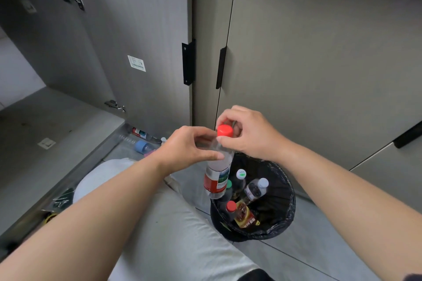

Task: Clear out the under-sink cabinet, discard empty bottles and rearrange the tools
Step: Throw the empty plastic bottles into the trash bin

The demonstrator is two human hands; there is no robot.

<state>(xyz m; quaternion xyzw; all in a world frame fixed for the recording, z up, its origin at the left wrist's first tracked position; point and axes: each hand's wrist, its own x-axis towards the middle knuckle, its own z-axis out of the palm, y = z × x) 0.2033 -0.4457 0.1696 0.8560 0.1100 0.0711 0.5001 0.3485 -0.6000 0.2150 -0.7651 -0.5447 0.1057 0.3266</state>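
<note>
I hold a clear plastic bottle with a red label upright above a black-lined trash bin. My left hand grips the bottle's upper body. My right hand pinches its red cap from above. Several discarded bottles lie inside the bin, some with white caps, one with a red cap. The under-sink cabinet floor is at the left with its door swung open.
More bottles lie on the floor by the cabinet's base. A green packet rests near the cabinet's front edge. My knee in light trousers fills the lower middle. Closed cabinet doors with black handles stand behind the bin.
</note>
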